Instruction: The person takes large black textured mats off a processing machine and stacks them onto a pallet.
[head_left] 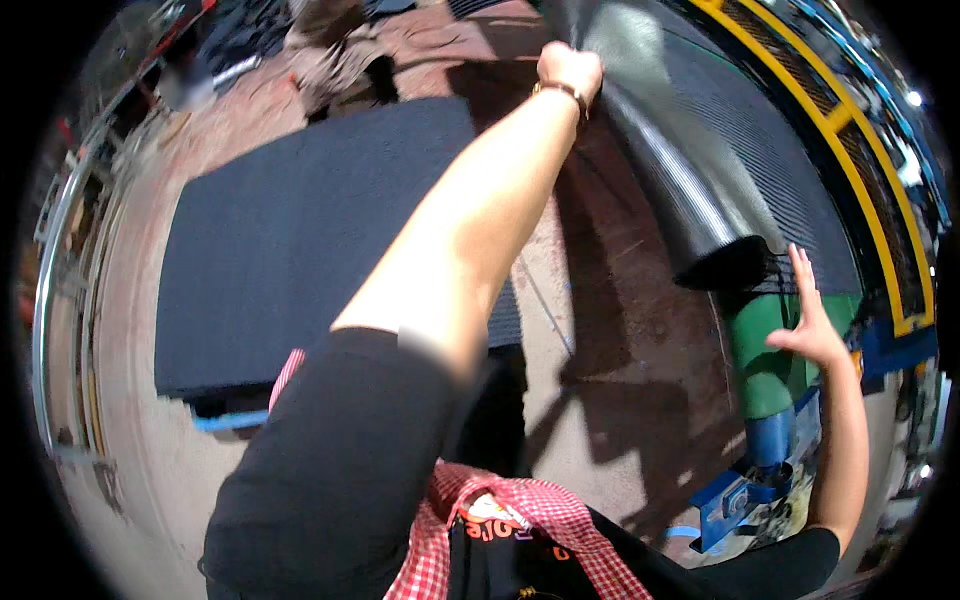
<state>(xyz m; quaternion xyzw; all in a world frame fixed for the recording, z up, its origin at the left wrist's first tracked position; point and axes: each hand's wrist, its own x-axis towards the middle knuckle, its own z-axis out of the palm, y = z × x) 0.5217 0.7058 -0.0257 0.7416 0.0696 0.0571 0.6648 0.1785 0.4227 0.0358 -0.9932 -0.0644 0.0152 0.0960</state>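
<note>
The left hand [568, 72] is clenched on the far end of the black ribbed rubber roll [690, 190], holding it up, while the open right hand [810, 320] steadies its near end just beside it.

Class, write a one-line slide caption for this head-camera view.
Left hand grips the top edge of a black ribbed rubber sheet while the open right hand rests against its rolled end.

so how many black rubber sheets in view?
2. One flat black rubber mat lies on the floor at left; one ribbed black rubber sheet curls into a roll at upper right, gripped by the left hand. More may be hidden.
</note>
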